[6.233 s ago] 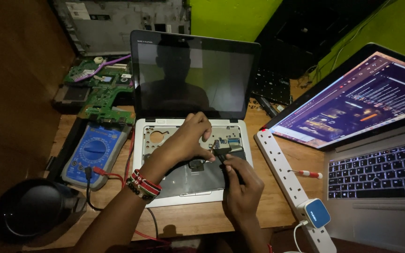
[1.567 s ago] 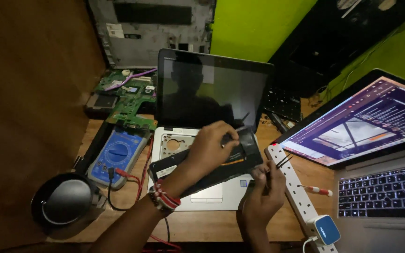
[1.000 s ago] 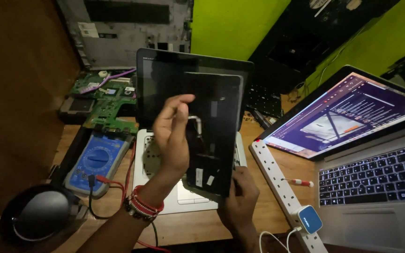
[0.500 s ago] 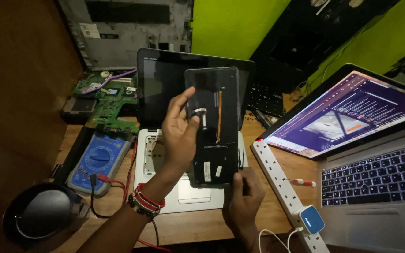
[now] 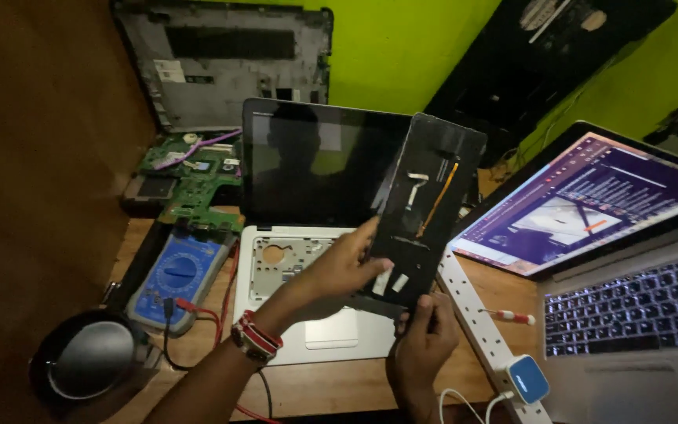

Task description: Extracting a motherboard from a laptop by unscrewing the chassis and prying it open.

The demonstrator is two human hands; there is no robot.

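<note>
- You hold a flat black keyboard panel [image 5: 430,206] lifted off the open white laptop [image 5: 308,314], back side toward you, with its pale ribbon cable and an orange strip showing.
- Your left hand [image 5: 339,271] grips the panel's lower left edge, fingers curled onto the near face and the thumb apparently behind it; that grip is closed on the panel.
- Your right hand [image 5: 425,345] sits under the bottom corner, fingertips pinched on the lower edge, so it is grasping the same panel from below.
- The panel's long axis runs nearly upright, leaning up and to the right, from your hands toward the green wall [image 5: 402,47].
- It stands above and slightly right of the laptop's bare keyboard bay [image 5: 284,263], in front of the dark screen [image 5: 315,161].
- Both hands are at the low end; the top end is free and well apart from either hand.
- The left hand is nearer the bay, the right nearer the white power strip [image 5: 480,322].
- A blue multimeter [image 5: 178,275] with red leads lies left of the laptop, a green circuit board [image 5: 194,177] behind it, and a second laptop [image 5: 614,259] with a lit screen to the right.
</note>
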